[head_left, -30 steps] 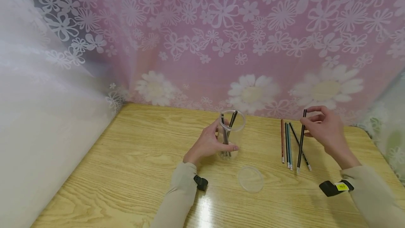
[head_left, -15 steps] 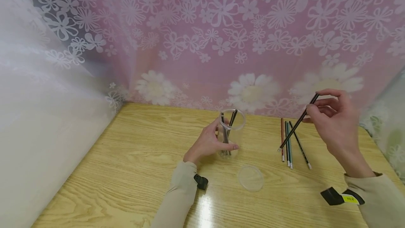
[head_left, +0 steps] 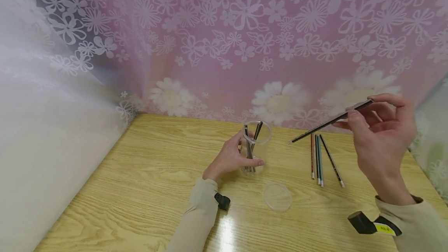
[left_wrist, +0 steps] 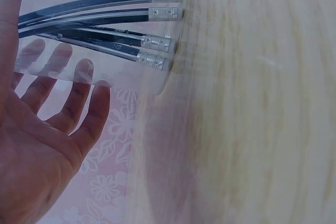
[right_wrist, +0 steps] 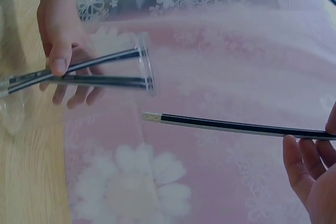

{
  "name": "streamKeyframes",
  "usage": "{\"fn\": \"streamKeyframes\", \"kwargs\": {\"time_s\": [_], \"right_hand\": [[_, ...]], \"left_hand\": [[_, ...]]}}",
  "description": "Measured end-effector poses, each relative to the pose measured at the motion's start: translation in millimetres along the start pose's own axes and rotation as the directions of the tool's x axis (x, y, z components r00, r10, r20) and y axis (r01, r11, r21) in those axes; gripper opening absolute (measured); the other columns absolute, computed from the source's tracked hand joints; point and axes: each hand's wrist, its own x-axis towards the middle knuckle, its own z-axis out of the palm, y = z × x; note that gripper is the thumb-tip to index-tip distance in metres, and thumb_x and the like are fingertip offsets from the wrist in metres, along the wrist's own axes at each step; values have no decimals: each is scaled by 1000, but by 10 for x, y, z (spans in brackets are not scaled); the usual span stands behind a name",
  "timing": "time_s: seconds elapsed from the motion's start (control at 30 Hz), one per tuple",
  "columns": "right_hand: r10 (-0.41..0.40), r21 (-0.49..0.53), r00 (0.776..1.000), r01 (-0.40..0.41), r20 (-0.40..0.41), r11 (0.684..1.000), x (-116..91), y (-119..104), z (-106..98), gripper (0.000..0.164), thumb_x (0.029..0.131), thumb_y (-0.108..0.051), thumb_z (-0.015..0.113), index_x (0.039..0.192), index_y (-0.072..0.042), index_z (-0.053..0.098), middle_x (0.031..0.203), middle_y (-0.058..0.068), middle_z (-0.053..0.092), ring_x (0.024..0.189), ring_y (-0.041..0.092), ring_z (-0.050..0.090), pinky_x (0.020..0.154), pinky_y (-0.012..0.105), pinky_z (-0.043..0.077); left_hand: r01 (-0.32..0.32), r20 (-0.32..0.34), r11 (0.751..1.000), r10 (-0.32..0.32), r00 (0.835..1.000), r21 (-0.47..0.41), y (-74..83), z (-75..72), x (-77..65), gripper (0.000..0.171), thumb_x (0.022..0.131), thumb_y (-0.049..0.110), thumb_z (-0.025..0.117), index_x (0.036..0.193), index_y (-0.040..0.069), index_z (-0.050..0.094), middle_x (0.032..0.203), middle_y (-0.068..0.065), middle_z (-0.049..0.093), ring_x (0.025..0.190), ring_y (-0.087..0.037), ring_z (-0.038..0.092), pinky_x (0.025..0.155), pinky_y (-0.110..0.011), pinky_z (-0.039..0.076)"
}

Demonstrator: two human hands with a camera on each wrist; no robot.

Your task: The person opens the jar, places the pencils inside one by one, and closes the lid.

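My left hand (head_left: pixel 229 159) grips a clear plastic jar (head_left: pixel 270 134) that stands upright and uncovered on the table. Inside it lean several black pencils (left_wrist: pixel 100 46), eraser ends at the bottom. To the right, my right hand (head_left: pixel 383 139) pinches one black striped pencil (head_left: pixel 329 122) near its far end, above the table. The pencil slants, with its eraser end lower and pointing left toward the jar. In the right wrist view that end is short of the jar's rim (right_wrist: pixel 149 66).
A round clear lid (head_left: pixel 277 196) lies in front of the jar. On the table at right rest a reddish pencil (head_left: pixel 312 154), a dark pencil beside a teal pencil (head_left: pixel 320 162), and a slanting black pencil (head_left: pixel 331 160). A flowered curtain (head_left: pixel 224 49) hangs behind.
My right hand has lifted the black pencil from among the others, moving up and right, and tilted it from near upright to a low slant pointing left. The left hand and jar have stayed put.
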Motion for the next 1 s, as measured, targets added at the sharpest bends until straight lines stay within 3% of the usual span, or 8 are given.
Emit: {"fn": "streamKeyframes", "kwargs": {"time_s": [0.27,0.57,0.8,1.0], "right_hand": [[-66,172,997,71,-30,982,-29,-93,204,35,84,28,53,115,14,47,87,21,62,78,31,67,74,39,63],[-106,249,994,102,2,963,-35,-66,426,34,81,28,53,111,15,46,84,20,60,75,31,68,73,40,62],[-97,182,993,83,72,980,-33,85,537,32,83,27,53,112,15,49,91,18,62,77,28,67,74,38,62],[-80,6,984,80,159,997,-64,266,581,33,84,23,54,116,16,50,91,10,66,79,21,68,74,29,61]], "left_hand": [[4,5,1000,-4,1000,-5,6,3,-5,71,72,52,91,130,42,51,93,4,63,75,-21,51,70,-36,43],[-9,3,1000,9,1000,-1,-12,0,-1,72,73,51,91,131,39,51,93,4,63,72,-19,50,67,-35,42],[-10,10,1000,10,1000,1,-16,-2,11,70,73,51,91,130,42,50,93,4,63,68,-19,48,65,-34,42],[-3,6,1000,3,1000,2,-19,0,13,70,72,52,91,129,43,51,94,5,64,77,-19,52,70,-37,44]]}}
